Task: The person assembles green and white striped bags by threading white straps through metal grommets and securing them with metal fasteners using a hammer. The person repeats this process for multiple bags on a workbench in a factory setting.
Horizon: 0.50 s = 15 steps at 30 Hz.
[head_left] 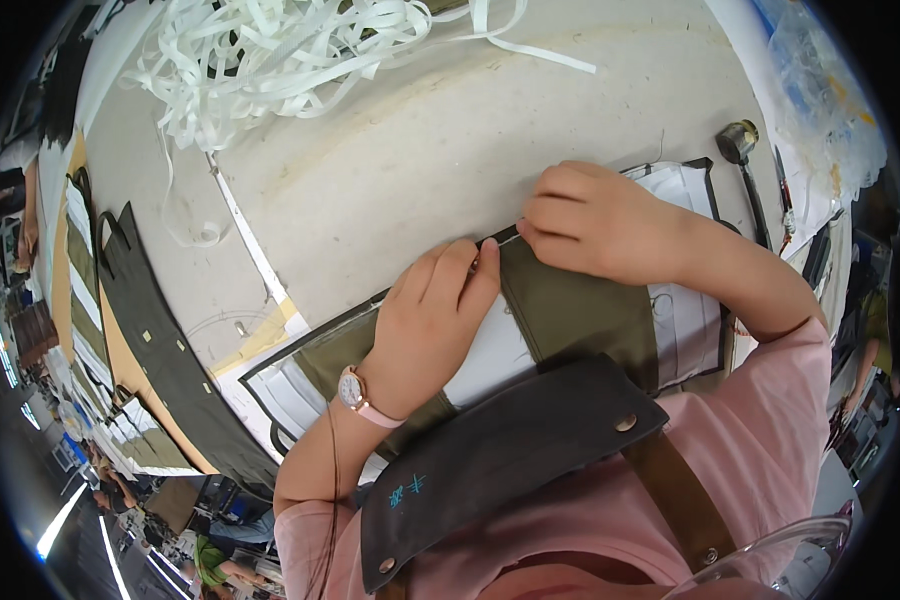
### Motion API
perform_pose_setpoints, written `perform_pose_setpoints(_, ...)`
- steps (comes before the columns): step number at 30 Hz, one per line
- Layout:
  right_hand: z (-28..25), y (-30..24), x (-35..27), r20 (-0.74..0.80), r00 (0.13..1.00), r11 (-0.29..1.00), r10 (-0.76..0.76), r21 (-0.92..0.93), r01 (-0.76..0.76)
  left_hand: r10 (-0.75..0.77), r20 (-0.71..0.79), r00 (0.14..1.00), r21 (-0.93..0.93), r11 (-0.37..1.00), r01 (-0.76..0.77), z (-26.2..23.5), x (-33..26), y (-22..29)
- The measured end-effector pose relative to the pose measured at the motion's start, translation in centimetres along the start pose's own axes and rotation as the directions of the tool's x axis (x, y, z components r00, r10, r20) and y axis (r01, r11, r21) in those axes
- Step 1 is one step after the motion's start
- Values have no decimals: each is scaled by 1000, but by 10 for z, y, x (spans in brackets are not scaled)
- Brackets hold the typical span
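An olive-green and white fabric panel (577, 312) with dark edging lies at the near side of the table, partly under my forearms. My left hand (432, 308), wearing a pink-strapped watch (352, 388) at the wrist, has its fingers closed on the panel's far dark edge. Just to the right, my right hand (600, 222) pinches the same edge, its fingers bent and pressed together. A small gap separates the two hands along that edge. What lies under the fingertips is mostly hidden.
A tangle of white ribbon (270, 62) covers the far left of the light tabletop (410, 180). A hammer (739, 142) lies beyond the panel's right end. Clear plastic bags (820, 95) sit at far right. Long dark fabric pieces (155, 325) lie left. Other people work at the left.
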State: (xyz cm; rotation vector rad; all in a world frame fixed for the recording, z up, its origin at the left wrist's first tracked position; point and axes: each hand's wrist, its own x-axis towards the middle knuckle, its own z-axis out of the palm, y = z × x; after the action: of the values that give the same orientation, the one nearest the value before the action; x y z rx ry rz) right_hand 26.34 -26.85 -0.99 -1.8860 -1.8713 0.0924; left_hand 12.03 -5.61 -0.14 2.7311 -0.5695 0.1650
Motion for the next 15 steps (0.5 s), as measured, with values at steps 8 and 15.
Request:
perform_pose_setpoints(8,3,-11,-12,-97,995,976,17,-215,-38,-9,45,999,61,998,6,-3,7,4)
perform_pose_setpoints(15,-11,-4,-13,-38,940,940,340,44,-339,-40,-64,997,115,992,47,14,6,28)
